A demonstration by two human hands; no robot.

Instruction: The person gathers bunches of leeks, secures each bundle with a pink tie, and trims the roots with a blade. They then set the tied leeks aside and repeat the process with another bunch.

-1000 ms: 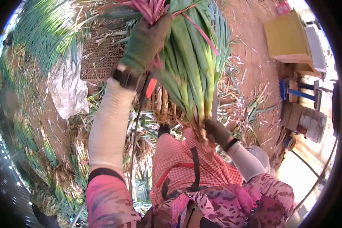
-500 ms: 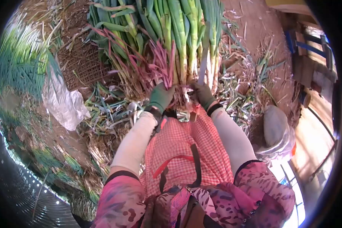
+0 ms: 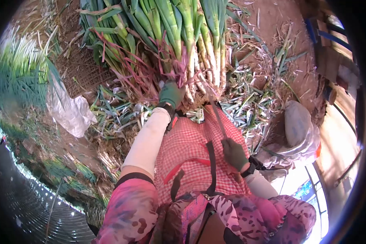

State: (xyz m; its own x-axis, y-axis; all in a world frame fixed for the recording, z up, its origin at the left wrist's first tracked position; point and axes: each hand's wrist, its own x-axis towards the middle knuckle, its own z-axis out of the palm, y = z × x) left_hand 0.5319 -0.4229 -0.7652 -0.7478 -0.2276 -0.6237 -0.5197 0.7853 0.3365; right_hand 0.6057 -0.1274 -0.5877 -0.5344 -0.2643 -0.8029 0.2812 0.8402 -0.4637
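Observation:
My left hand (image 3: 171, 93), in a green glove, is closed at the root ends of the long green onions (image 3: 177, 30), among pinkish dry strips (image 3: 179, 69). Its fingertips are partly hidden. My right hand (image 3: 234, 154), in a darker glove, is wrapped round the handle of a long, narrow knife (image 3: 218, 116) over my lap. The blade slants up and left towards the pale stalks, seen nearly edge-on. The onions lie in a thick bundle in front of me, leaves pointing away.
Onion trimmings (image 3: 248, 97) litter the soil on both sides. A brown plastic crate (image 3: 85, 73) and a white plastic sheet (image 3: 69, 110) lie left, beside more green onions (image 3: 22, 61). A pale sack (image 3: 297, 122) sits at the right. A red checked apron (image 3: 191, 146) covers my lap.
My right hand has drawn back towards my lap with the knife, away from my left hand. The left hand stays at the onion bases. The whole view has shifted slightly.

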